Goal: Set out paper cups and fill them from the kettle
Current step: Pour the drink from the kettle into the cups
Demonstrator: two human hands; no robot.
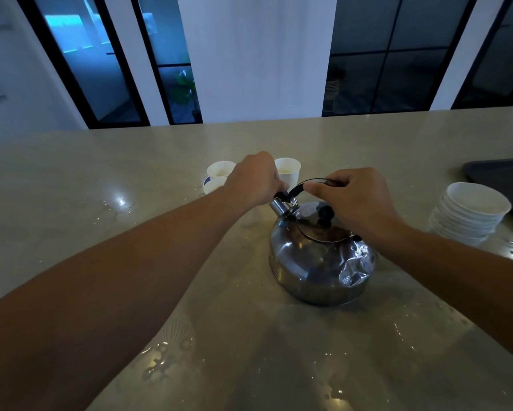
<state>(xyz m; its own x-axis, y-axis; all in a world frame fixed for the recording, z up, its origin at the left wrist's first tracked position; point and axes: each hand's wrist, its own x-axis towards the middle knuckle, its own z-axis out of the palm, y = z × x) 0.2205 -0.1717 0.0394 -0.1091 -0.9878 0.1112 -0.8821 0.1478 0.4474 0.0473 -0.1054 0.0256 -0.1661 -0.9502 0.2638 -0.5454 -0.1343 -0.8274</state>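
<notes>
- 2 hands on 1 steel kettle (pixel 320 262), which stands upright on the beige counter (pixel 71 179), just right of centre.
- Right hand (pixel 353 197): fingers curled round the kettle's black arched handle (pixel 301 187), thumb pinching it near the top.
- Left hand (pixel 253 180): fingers curled over the black cap (pixel 281 196) on the spout (pixel 277 206); grip closed on it, fingertips hidden.
- Kettle lid (pixel 323 225) in place, black knob up.
- 3 white paper cups (pixel 287 170) stand upright behind the left hand, partly hidden by it; contents cannot be told.
- 1 stack of paper cups (pixel 471 213) stands right of the kettle, apart from it.
- Dark tray (pixel 504 176) at the right edge, just behind the stack.
- Water drops (pixel 160 360) on the counter, near and left.
</notes>
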